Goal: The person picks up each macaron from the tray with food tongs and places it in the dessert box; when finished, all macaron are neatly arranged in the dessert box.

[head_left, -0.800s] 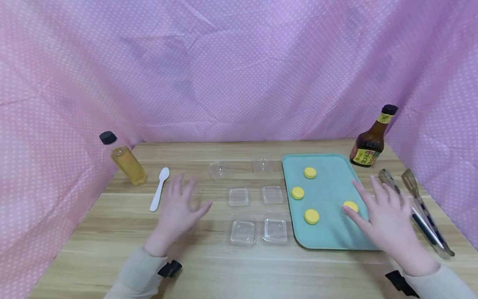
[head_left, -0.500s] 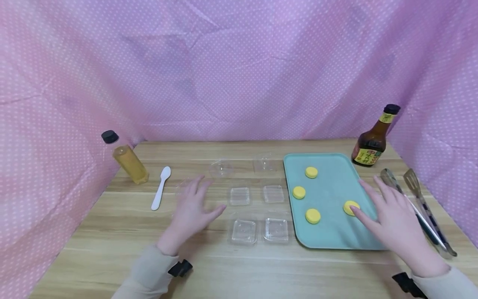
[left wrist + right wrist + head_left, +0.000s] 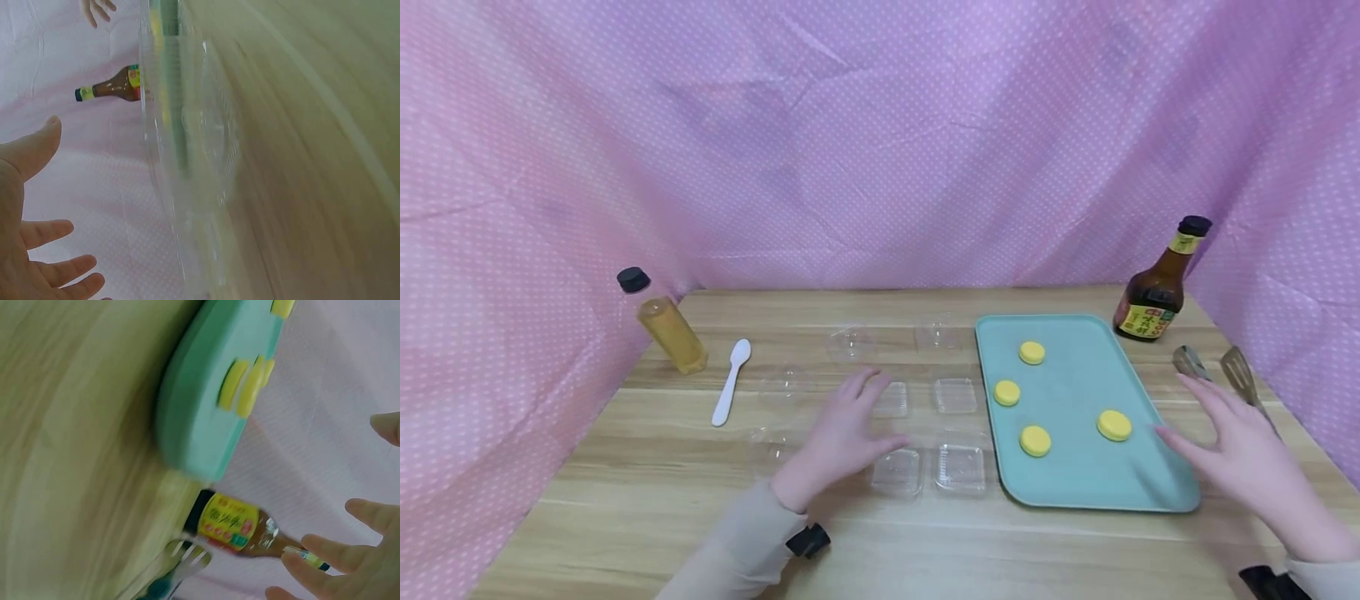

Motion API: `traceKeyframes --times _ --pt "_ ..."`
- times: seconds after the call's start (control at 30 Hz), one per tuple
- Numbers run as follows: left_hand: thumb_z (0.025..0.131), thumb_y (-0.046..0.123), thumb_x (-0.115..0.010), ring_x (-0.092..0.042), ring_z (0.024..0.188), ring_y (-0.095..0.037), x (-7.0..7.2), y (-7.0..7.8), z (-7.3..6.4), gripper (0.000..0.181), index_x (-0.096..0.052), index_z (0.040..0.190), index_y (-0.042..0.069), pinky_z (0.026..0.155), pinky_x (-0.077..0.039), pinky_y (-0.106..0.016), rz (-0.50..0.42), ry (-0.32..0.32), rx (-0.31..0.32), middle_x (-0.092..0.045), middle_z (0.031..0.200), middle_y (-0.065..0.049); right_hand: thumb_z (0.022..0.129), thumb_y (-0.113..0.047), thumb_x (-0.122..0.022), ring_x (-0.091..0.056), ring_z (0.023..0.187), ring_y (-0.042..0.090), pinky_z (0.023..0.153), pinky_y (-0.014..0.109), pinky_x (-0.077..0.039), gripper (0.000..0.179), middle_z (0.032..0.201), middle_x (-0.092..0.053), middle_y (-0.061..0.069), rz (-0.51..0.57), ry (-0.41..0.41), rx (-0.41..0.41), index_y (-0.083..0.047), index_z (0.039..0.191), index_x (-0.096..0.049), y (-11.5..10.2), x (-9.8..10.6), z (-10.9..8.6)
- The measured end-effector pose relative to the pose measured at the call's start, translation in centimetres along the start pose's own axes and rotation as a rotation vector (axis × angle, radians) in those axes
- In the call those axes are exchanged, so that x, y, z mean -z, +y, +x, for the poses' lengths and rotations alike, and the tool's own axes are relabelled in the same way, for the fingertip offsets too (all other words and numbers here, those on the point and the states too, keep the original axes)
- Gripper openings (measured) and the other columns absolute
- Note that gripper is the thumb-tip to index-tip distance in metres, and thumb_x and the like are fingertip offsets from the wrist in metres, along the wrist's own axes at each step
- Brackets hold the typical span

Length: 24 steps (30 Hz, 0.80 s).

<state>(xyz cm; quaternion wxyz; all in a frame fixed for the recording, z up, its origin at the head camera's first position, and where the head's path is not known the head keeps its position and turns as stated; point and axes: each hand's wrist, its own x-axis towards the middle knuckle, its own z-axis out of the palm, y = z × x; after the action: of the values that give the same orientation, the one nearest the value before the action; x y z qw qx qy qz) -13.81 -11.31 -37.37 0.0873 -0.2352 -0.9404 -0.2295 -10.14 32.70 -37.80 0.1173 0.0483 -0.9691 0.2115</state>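
Observation:
My left hand [image 3: 842, 437] hovers with fingers spread over the clear plastic hinged boxes in the middle of the table, covering parts of the left ones. Two box bases [image 3: 961, 468] stand beside the tray, and domed lids [image 3: 852, 342] lie folded back to the rear and left. In the left wrist view, a clear box [image 3: 215, 131] sits past the fingers, apart from them. My right hand [image 3: 1247, 454], fingers loosely spread and holding nothing, is at the right edge of the teal tray [image 3: 1067, 483]. Several yellow macaron-like rounds [image 3: 1114, 426] lie on that tray.
A brown sauce bottle [image 3: 1153, 296] stands behind the tray's right corner. Right of the tray lie a slotted turner [image 3: 1240, 375] and another metal utensil [image 3: 1189, 361], partly hidden by my hand. At left are a white spoon [image 3: 732, 382] and a black-capped bottle [image 3: 672, 333].
My left hand has moved right, from near the white spoon to over the clear boxes. My right hand has drawn right, away from the yellow round nearest it.

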Motion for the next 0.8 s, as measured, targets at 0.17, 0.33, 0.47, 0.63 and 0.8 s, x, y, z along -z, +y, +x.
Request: traceKeyframes --times 0.17,0.33,0.47,0.63,0.8 --pt "0.07 0.043 -0.08 -0.038 0.132 -0.036 -0.6 1.1 0.5 0.086 -0.043 0.141 0.01 0.108 -0.033 -0.055 -0.036 -0.068 -0.028 -0.043 0.142 -0.017 0.091 -0.031 -0.062 -0.027 0.117 0.065 0.092 0.077 -0.021 0.077 0.131 -0.03 0.047 0.041 -0.027 -0.05 0.01 0.143 -0.023 2.2 0.6 -0.1" --pt "0.071 0.046 -0.078 -0.038 0.132 -0.036 -1.0 1.9 0.9 0.086 -0.042 0.141 0.011 0.11 -0.03 -0.054 -0.02 -0.086 -0.075 -0.042 0.142 -0.018 0.092 -0.033 -0.059 -0.019 0.122 0.066 0.097 0.077 -0.015 0.08 0.136 -0.021 0.048 0.06 -0.042 -0.12 0.013 0.143 -0.017 4.0 1.2 -0.2" --pt "0.07 0.048 -0.079 -0.041 0.13 -0.031 -1.5 2.5 1.3 0.088 -0.041 0.142 0.014 0.11 -0.032 -0.051 -0.013 -0.102 -0.099 -0.044 0.14 -0.015 0.093 -0.033 -0.057 -0.015 0.124 0.066 0.097 0.076 -0.015 0.082 0.138 -0.015 0.049 0.089 -0.045 -0.168 0.014 0.144 -0.013 5.5 1.5 -0.2" --pt "0.072 0.049 -0.078 -0.044 0.129 -0.029 -2.1 3.3 1.6 0.084 -0.045 0.139 0.011 0.108 -0.037 -0.047 0.024 -0.157 -0.102 -0.046 0.139 -0.012 0.093 -0.034 -0.056 -0.019 0.119 0.068 0.093 0.077 -0.019 0.083 0.136 -0.016 0.05 0.043 -0.056 -0.196 0.015 0.143 -0.012 6.8 2.0 0.2" --pt "0.074 0.051 -0.075 -0.046 0.128 -0.027 -2.5 4.0 1.8 0.084 -0.044 0.14 0.01 0.108 -0.038 -0.044 0.04 -0.224 -0.099 -0.047 0.14 -0.01 0.093 -0.037 -0.055 -0.023 0.115 0.068 0.089 0.076 -0.024 0.085 0.132 -0.019 0.051 -0.014 -0.086 -0.221 0.017 0.141 -0.011 7.4 2.4 0.8"
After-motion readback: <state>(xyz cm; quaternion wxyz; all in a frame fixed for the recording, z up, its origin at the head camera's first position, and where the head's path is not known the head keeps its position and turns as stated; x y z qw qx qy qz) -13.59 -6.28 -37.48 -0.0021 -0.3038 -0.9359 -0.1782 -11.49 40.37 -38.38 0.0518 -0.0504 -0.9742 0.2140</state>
